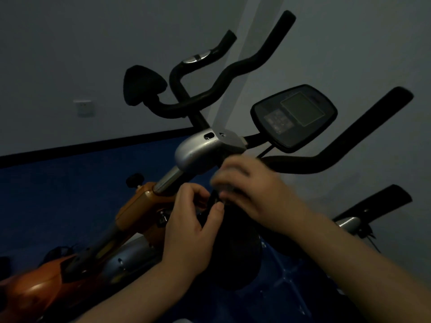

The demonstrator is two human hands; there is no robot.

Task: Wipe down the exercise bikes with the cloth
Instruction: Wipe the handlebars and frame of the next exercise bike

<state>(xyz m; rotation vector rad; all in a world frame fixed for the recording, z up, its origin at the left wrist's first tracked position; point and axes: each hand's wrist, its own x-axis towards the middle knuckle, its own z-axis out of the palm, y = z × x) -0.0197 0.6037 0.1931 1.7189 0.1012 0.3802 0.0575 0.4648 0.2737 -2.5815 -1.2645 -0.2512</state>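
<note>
An exercise bike with an orange frame (137, 203), a silver handlebar clamp (198, 152) and black handlebars (233, 68) fills the middle of the dim view. Its console (293, 115) sits at the right of the clamp. A dark cloth (235, 250) hangs just below the clamp, in front of the bike's stem. My left hand (189, 227) pinches the cloth's upper edge between thumb and fingers. My right hand (254, 190), blurred by motion, curls over the cloth's top right beside the left hand.
A second bike's black handlebar (375, 203) and silver clamp (347, 223) stand at the right. A black adjustment knob (134, 180) sticks up from the orange frame. Blue floor (70, 183) meets a pale wall with a socket (84, 108).
</note>
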